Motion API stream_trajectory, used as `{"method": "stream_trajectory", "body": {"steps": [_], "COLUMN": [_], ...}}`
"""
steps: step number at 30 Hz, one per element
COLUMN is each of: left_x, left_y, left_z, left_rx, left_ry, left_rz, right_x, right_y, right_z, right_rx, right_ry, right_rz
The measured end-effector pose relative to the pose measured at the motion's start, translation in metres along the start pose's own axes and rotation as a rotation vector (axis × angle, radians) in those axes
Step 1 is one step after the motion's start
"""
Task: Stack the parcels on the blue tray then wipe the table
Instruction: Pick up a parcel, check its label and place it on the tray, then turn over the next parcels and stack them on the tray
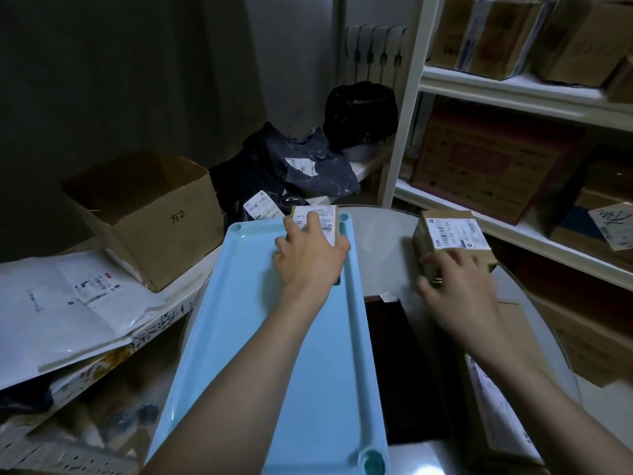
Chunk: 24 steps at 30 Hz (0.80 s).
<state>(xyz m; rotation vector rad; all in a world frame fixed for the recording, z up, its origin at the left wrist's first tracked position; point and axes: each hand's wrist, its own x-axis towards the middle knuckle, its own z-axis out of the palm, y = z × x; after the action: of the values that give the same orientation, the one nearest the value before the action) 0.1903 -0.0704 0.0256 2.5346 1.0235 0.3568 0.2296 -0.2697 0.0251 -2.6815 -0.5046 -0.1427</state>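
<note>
Cluttered parcel room, glass table (383, 234): my left hand (308, 255) grips first parcel (317, 221) at blue tray (260, 337) far corner, right hand (459, 289) curls round second parcel (448, 234) beside tray, needs stacking next.

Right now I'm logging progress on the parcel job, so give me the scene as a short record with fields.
tray: blue tray lies on the glass table, mostly bare
parcel on tray: small labelled parcel at the tray's far right corner
left hand: left hand rests over that parcel, fingers curled at its edges
parcel off tray: cardboard box sits on the table, right of the tray
right hand: right hand grips the box's near side
stack: not yet built
wiping: no cloth in view
</note>
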Motion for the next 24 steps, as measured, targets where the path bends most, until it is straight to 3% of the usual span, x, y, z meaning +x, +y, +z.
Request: {"method": "stream_trajectory", "body": {"steps": [4, 8, 12, 17, 20, 24], "left_x": [-0.003, -0.008, -0.014, -0.052, -0.089, -0.135], "left_y": [-0.011, -0.016, -0.017, -0.021, -0.020, -0.026], "left_z": [0.005, -0.001, -0.010, -0.029, -0.048, -0.069], "left_rx": [-0.009, -0.031, -0.028, -0.083, -0.442, -1.195], "left_ry": [-0.017, -0.015, -0.023, 0.172, 0.136, -0.199], "left_rz": [0.002, 0.026, 0.051, 0.232, 0.316, 0.225], "right_x": [0.026, 0.033, 0.031, 0.002, -0.037, -0.098], "right_y": [0.024, 0.036, 0.035, 0.012, -0.011, -0.036], "right_z": [0.002, 0.008, 0.003, -0.034, -0.044, -0.033], "right_rx": [-0.219, -0.038, 0.086, 0.277, 0.405, 0.597], "right_ry": [-0.029, -0.070, 0.063, 0.347, 0.410, 0.343], "right_rz": [0.147, 0.183, 0.153, -0.019, -0.204, -0.460]}}
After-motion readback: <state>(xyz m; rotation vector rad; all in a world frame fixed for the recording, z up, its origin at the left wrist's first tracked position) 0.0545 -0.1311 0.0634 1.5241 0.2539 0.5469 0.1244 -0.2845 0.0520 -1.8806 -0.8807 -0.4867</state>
